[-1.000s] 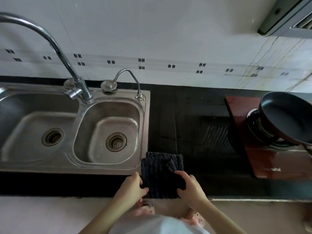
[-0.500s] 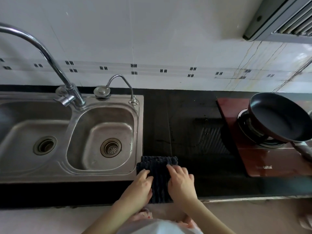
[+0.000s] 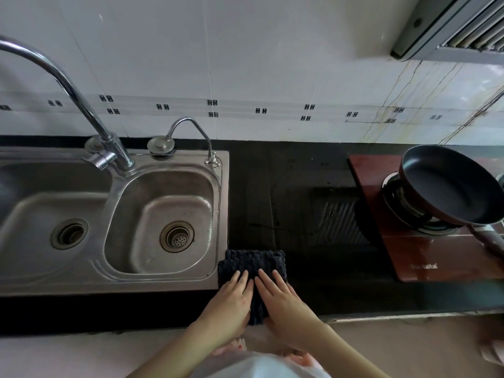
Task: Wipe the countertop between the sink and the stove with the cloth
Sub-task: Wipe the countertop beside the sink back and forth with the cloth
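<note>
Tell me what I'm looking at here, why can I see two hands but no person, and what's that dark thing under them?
The camera sits on the person's head and looks down, so you see what they see: their own arms reaching out. There is only this one view.

The left hand and the right hand lie flat, side by side, on a dark folded cloth. They press on it with open palms rather than gripping it.

The cloth lies on a black countertop, at its front edge. Beside it on the left is a shiny metal sink with two bowls and two taps. On the right is a stove with a black frying pan on its burner.

The person is getting ready to wipe the counter.
</note>
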`<state>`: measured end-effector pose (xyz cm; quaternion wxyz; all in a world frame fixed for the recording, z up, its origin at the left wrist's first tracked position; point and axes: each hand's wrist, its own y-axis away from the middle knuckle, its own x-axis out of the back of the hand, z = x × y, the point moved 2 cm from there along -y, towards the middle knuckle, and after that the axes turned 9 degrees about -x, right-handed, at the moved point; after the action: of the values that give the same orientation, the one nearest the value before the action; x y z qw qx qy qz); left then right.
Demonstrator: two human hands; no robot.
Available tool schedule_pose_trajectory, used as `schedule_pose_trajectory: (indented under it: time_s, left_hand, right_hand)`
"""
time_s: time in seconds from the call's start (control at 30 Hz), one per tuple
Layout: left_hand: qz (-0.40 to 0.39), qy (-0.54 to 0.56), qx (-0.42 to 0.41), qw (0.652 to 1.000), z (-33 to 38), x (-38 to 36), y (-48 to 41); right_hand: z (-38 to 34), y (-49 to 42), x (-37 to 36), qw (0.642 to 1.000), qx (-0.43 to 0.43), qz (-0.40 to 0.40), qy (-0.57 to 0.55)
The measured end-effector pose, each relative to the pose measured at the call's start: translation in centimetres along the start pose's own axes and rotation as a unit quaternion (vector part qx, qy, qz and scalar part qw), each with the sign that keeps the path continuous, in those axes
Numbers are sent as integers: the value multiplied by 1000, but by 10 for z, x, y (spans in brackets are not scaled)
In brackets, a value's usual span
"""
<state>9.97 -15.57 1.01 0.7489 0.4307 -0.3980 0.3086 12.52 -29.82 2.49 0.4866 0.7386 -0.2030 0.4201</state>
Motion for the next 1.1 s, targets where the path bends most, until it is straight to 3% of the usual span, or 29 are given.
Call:
schedule_pose_trajectory:
  time_s: [0.4, 0.6, 1.1]
  left_hand:
    - [-32, 2, 49, 998, -1, 0, -14]
    - [-49, 11, 59, 997, 0, -5, -24]
    - [-79, 11, 37, 996, -4, -10, -33]
  right_hand:
    - [-9, -18, -6, 998, -52, 27, 1]
    - [-11, -30, -4, 997, -69, -1, 24]
    - [-8, -41, -16, 997, -63, 21, 33]
